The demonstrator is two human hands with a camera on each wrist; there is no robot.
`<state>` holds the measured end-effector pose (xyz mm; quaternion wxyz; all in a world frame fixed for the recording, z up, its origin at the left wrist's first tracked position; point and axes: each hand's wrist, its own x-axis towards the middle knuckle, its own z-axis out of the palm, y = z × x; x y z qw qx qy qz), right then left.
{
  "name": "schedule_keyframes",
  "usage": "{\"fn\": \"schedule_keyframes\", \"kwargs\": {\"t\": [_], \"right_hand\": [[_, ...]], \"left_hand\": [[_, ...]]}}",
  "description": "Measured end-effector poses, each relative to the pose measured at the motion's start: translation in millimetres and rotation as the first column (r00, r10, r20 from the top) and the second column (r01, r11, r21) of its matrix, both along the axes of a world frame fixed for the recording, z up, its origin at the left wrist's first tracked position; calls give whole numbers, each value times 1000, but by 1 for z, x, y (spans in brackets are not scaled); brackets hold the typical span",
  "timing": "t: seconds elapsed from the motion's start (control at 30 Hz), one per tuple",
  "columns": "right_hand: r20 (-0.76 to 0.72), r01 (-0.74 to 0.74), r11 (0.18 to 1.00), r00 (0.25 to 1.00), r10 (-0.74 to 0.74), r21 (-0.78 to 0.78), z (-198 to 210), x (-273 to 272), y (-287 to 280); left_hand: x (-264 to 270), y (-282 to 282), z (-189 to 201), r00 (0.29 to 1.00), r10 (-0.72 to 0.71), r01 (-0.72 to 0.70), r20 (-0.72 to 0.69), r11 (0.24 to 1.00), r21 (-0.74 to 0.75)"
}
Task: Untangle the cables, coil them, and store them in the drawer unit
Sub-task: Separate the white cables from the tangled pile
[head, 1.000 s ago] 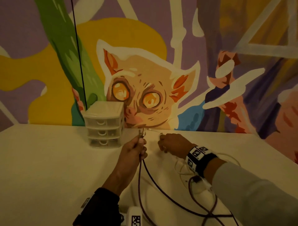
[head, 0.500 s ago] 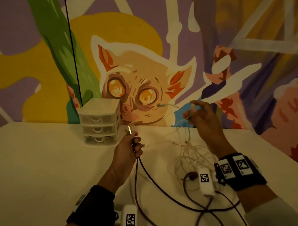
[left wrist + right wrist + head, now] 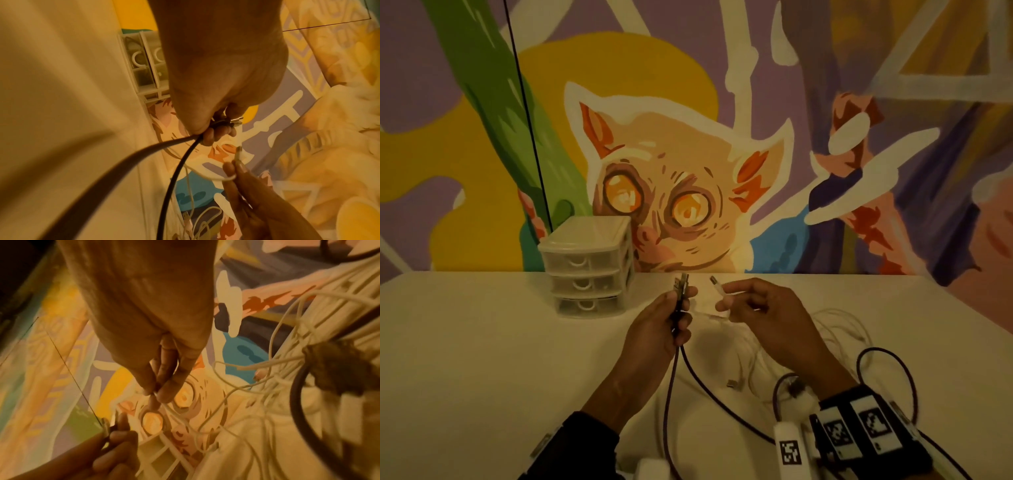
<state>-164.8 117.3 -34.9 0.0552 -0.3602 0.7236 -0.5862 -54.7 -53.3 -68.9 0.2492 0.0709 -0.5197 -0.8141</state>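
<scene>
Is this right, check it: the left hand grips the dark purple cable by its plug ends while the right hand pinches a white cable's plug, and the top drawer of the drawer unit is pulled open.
One thing is wrong: the top drawer is closed. The head view shows all three drawers of the drawer unit pushed in. The rest holds: the left hand grips the dark purple cable just below its plug ends, and the right hand pinches the white cable's plug.

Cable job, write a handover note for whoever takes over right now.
Left hand grips both plug ends of the dark cable; its length trails on the table.
Right hand pinches a plug of a white cable; the rest lies in the white tangle.
Drawer unit stands by the wall, all drawers shut.
Done: ends found.
Left: untangle, coil, store.
</scene>
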Motion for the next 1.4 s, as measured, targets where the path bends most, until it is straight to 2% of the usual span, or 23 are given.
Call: {"fn": "schedule_keyframes", "kwargs": {"t": [0.13, 0.3, 0.37, 0.43, 0.57, 0.63, 0.7, 0.83, 0.97, 1.03, 1.1, 1.13, 1.17, 1.2, 1.27, 1.3, 1.33, 1.4], "right_hand": [[2, -67, 998, 998, 67, 18, -1, 13, -8], [40, -26, 999, 999, 28, -46, -1, 22, -10], [61, -10, 998, 998, 14, -62, 0, 21, -10], [66, 6, 999, 998, -3, -53, 0, 22, -10], [56, 15, 1000, 998, -15, -3, -1, 29, -14], [39, -9, 1000, 999, 8, 9, -3, 30, -16], [-57, -25, 996, 998, 30, 80, -5, 30, -16], [-327, -41, 925, 929, 175, 378, -17, 19, -11], [-533, 143, 845, 825, 186, 515, -20, 6, -6], [-542, 202, 791, 819, 186, 577, -21, 3, -2], [-493, 265, 698, 858, 144, 665, -23, -9, 6], [-467, 309, 664, 881, 69, 681, -22, -19, 12], [-441, 354, 672, 896, -45, 650, -19, -27, 18], [-413, 395, 736, 894, -172, 549, -16, -35, 22], [-341, 412, 884, 882, -326, 220, -7, -37, 24], [-308, 371, 924, 893, -329, 89, -2, -32, 21], [-284, 303, 952, 916, -283, 32, 1, -26, 18], [-195, 128, 991, 974, -118, 42, 1, -14, 14]], "left_hand": [[1, 4, 1, 1000, 13, -13, 14, 998, 55], [4, 10, 7, 1000, -6, 6, 5, 996, 85], [5, 12, 9, 1000, 13, -13, 18, 1000, 23], [6, 13, 8, 999, 42, -39, 32, 994, -100], [8, 17, 4, 988, 129, -94, 82, 937, -338], [9, 15, 2, 983, 170, -132, 69, 915, -380], [9, 14, 2, 978, 207, -179, 29, 900, -397], [6, 9, 3, 948, 318, -302, -23, 871, -387], [3, 12, -2, 953, 295, -298, -74, 857, -419], [1, 13, 3, 949, 294, -316, -118, 863, -395], [3, 3, 13, 928, 338, -369, -158, 892, -260], [4, -7, 18, 914, 365, -395, -177, 900, -184], [6, -17, 20, 904, 382, -410, -189, 901, -138], [6, -24, 20, 900, 387, -417, -200, 899, -134], [6, -19, 15, 905, 383, -419, -183, 877, -237], [5, -11, 12, 916, 369, -400, -156, 865, -301], [2, -4, 9, 923, 364, -385, -129, 856, -345], [0, 2, 4, 935, 336, -353, -112, 865, -356]]}}
